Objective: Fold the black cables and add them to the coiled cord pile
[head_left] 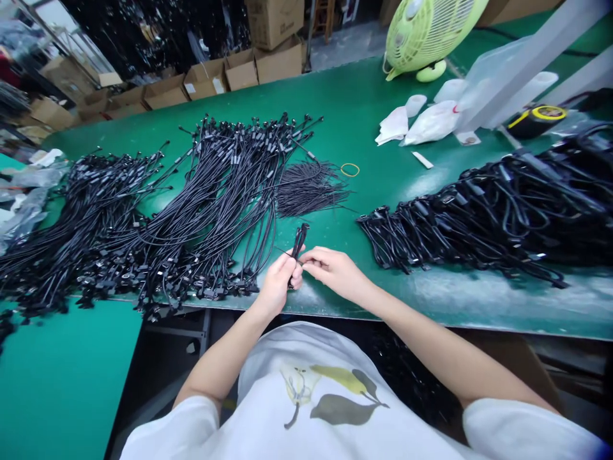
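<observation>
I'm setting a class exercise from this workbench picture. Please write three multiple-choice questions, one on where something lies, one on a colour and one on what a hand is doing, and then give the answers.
1. Where does the yellow rubber band lie?
A. On the green work mat
B. On the fan's base
C. Inside a cardboard box

2. What colour is the desk fan?
A. Black
B. Pale green
C. Red

3. What is the left hand doing?
A. Lying open and empty on the mat
B. Gripping a small bunch of black cables
C. Holding the rubber band

Answers:
1. A: the band sits on the mat just past the thin black cords.
2. B: the fan's guard and base both show pale green.
3. B: its fingers close around the bunch, beside the right hand.
</observation>
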`<state>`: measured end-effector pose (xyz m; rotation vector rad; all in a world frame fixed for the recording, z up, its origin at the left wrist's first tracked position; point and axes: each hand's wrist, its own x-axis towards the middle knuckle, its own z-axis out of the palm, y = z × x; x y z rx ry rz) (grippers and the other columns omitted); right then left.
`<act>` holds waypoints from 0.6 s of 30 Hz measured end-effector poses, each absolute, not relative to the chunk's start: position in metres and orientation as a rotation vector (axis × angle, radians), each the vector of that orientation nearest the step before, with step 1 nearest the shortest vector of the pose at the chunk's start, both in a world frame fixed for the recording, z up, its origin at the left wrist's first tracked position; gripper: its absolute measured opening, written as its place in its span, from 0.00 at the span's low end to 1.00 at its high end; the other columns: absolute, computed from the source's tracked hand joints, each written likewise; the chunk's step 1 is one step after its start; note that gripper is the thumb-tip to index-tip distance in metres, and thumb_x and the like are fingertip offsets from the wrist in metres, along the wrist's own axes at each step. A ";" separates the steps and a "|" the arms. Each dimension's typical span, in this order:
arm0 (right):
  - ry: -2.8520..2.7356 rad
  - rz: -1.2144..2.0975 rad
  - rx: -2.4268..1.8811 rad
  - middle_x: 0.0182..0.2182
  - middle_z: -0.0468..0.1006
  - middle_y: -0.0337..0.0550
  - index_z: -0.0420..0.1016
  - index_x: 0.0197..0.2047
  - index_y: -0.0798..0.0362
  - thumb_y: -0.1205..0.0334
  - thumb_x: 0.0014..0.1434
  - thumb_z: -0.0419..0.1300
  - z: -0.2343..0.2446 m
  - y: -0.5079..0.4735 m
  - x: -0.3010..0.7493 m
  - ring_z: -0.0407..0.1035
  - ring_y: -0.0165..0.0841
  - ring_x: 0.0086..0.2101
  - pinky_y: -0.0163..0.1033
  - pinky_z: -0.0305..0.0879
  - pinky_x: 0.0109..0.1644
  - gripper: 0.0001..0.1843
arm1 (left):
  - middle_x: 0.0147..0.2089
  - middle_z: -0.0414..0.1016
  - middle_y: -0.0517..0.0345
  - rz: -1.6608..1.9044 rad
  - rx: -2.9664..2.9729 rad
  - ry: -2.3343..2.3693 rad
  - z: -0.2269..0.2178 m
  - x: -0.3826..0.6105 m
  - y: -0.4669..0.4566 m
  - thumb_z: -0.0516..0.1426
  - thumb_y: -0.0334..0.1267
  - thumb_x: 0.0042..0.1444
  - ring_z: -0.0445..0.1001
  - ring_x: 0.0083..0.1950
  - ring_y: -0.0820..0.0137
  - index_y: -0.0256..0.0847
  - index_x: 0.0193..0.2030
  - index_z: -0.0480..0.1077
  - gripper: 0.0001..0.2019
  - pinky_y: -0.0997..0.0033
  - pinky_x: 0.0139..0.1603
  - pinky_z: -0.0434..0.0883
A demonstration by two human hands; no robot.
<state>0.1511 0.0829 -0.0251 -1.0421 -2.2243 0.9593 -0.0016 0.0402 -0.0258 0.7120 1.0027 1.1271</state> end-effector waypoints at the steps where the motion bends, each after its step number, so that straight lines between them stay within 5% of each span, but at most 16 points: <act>1: -2.284 0.837 -1.052 0.30 0.72 0.40 0.75 0.38 0.55 0.66 0.63 0.52 -0.025 0.078 0.149 0.65 0.27 0.29 0.32 0.60 0.33 0.10 | 0.24 0.56 0.67 1.124 0.796 1.058 -0.029 -0.002 0.040 0.57 0.50 0.59 0.53 0.22 0.78 0.36 0.60 0.64 0.27 0.76 0.23 0.53; 4: -2.530 0.214 -0.941 0.29 0.72 0.44 0.75 0.35 0.57 0.67 0.66 0.48 -0.022 0.075 0.147 0.64 0.31 0.30 0.36 0.57 0.34 0.15 | 0.25 0.60 0.65 1.094 1.142 1.274 -0.036 -0.007 0.041 0.51 0.44 0.63 0.56 0.24 0.76 0.38 0.63 0.64 0.23 0.74 0.27 0.59; 8: -2.710 -0.392 -0.475 0.41 0.74 0.54 0.75 0.41 0.61 0.72 0.66 0.43 -0.013 0.084 0.146 0.65 0.38 0.42 0.41 0.57 0.39 0.18 | 0.25 0.64 0.63 0.957 1.442 1.414 -0.038 -0.018 0.043 0.49 0.39 0.63 0.61 0.28 0.73 0.40 0.62 0.67 0.22 0.72 0.33 0.64; 11: -2.808 -0.564 -0.283 0.39 0.74 0.53 0.75 0.41 0.60 0.71 0.66 0.43 -0.002 0.087 0.144 0.64 0.38 0.39 0.43 0.56 0.39 0.18 | 0.21 0.60 0.66 0.844 1.344 1.352 -0.038 -0.026 0.043 0.48 0.38 0.63 0.60 0.25 0.75 0.38 0.66 0.62 0.24 0.74 0.30 0.62; 14: -2.900 -0.661 -0.208 0.34 0.72 0.50 0.75 0.42 0.59 0.73 0.65 0.44 0.010 0.084 0.141 0.62 0.37 0.33 0.44 0.55 0.37 0.18 | 0.19 0.59 0.70 0.844 1.074 1.234 -0.039 -0.029 0.040 0.51 0.40 0.61 0.58 0.21 0.76 0.35 0.72 0.45 0.35 0.76 0.25 0.57; 18: -3.004 -0.526 -0.152 0.30 0.71 0.51 0.77 0.36 0.56 0.78 0.60 0.44 0.016 0.077 0.138 0.61 0.39 0.31 0.45 0.53 0.33 0.21 | 0.18 0.59 0.71 0.844 0.866 1.127 -0.036 -0.024 0.034 0.57 0.42 0.57 0.58 0.20 0.77 0.31 0.73 0.36 0.44 0.77 0.23 0.54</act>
